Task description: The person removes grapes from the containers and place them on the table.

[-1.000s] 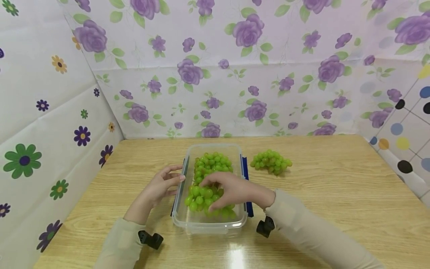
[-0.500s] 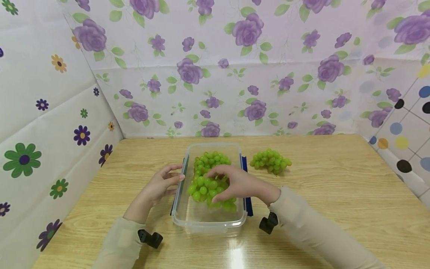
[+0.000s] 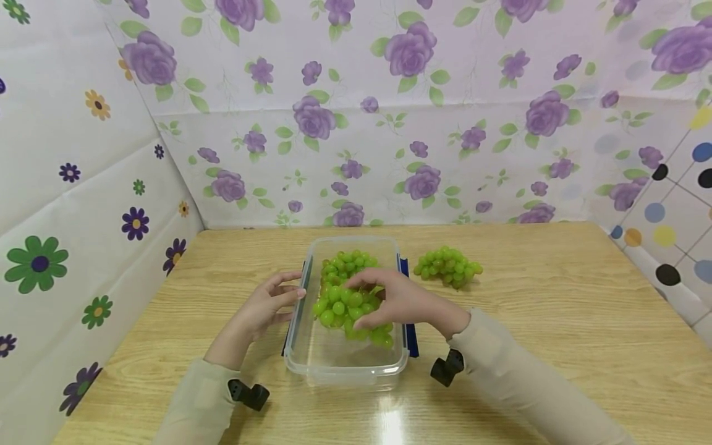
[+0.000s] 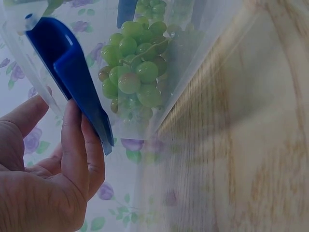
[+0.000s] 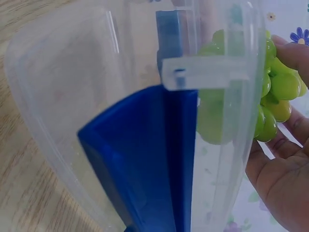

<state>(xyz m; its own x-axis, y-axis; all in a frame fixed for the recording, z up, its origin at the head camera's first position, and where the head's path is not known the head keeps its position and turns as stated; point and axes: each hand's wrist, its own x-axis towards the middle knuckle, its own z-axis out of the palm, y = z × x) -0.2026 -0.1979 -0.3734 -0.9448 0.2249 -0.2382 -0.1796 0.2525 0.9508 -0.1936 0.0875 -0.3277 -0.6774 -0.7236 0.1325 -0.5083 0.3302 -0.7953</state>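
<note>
Inside the clear container (image 3: 334,353), the right hand (image 3: 396,300) grips a grape bunch (image 3: 338,306). The left hand (image 3: 268,307), loose-fingered, touches the container's left side.

In the head view, the right hand (image 3: 395,301) hides part of the near grape bunch (image 3: 339,304) and a stretch of the container (image 3: 347,371) rim. The far grape bunch (image 3: 347,262) is partly concealed behind both. The left sleeve (image 3: 197,402) and right sleeve (image 3: 523,374) are cut off at the bottom edge. Right wrist view: right hand cropped at the right edge, blue flap (image 5: 137,164) at the bottom; grapes behind the cloudy wall appear blurred. Left wrist view: container cropped at the top.
</note>
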